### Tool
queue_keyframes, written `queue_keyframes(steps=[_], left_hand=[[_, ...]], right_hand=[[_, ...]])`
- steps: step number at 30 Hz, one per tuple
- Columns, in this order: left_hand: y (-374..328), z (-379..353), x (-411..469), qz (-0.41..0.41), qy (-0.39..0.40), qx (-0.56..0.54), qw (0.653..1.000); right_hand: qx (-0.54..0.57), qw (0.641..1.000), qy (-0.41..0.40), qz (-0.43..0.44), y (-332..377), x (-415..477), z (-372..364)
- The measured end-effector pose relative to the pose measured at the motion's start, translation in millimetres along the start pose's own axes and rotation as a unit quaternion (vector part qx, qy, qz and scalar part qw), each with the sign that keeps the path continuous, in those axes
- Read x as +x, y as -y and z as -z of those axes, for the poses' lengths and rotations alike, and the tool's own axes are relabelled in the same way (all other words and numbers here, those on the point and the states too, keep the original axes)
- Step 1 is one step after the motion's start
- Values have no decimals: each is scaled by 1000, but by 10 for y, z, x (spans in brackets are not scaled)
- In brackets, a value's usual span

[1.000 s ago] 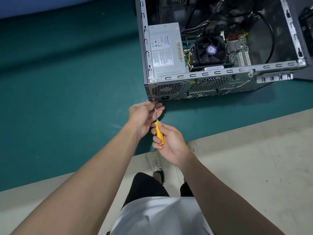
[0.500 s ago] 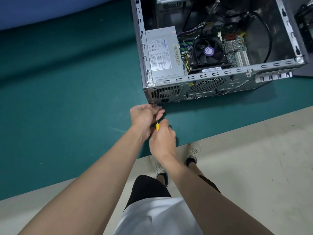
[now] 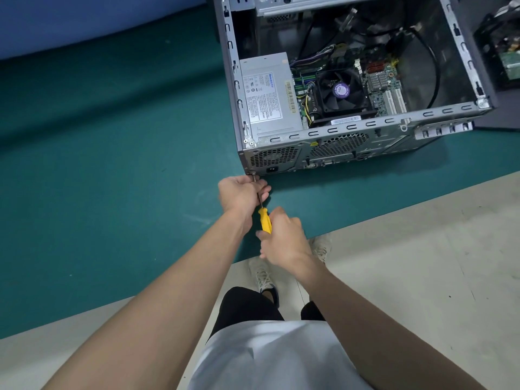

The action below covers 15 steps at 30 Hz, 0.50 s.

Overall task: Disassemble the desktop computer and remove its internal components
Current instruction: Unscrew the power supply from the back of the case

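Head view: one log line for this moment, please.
step: screwdriver tip at case rear bottom corner | left hand: holds shaft | right hand: grips yellow handle | power supply: in case

A matte teal-green work surface (image 3: 98, 164) fills the upper left of the view, its straight front edge running diagonally. Below it lies a pale beige, scuffed hard floor (image 3: 422, 263) with a thin seam. A flat blue panel (image 3: 84, 18) borders the surface at top left, and a soft shadow band lies just beside it.
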<state>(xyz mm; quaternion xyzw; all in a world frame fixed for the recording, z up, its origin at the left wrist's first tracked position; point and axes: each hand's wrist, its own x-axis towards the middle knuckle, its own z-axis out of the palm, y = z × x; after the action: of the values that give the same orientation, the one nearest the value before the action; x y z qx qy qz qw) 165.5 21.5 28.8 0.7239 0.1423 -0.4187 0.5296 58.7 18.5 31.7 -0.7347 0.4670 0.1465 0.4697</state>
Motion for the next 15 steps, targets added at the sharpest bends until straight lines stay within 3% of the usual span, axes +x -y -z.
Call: queue_keyframes(steps=[2, 4, 7, 9, 12, 15], left_hand=[[-3, -34, 13, -8, -12, 21, 1000], [-11, -52, 6, -5, 4, 10, 1000], [-20, -33, -13, 0, 36, -9, 999], [-18, -7, -14, 6, 42, -17, 999], [-14, -2, -14, 5, -2, 18, 1000], [-20, -19, -15, -10, -59, 65, 996]], right_hand=[[37, 999, -7, -7, -21, -18, 12], [173, 982, 70, -28, -47, -34, 62], [358, 905, 221, -68, -105, -71, 166], [330, 916, 220, -66, -128, -61, 195], [178, 974, 129, -47, -126, -51, 133], [128, 989, 55, -40, -158, -57, 47]])
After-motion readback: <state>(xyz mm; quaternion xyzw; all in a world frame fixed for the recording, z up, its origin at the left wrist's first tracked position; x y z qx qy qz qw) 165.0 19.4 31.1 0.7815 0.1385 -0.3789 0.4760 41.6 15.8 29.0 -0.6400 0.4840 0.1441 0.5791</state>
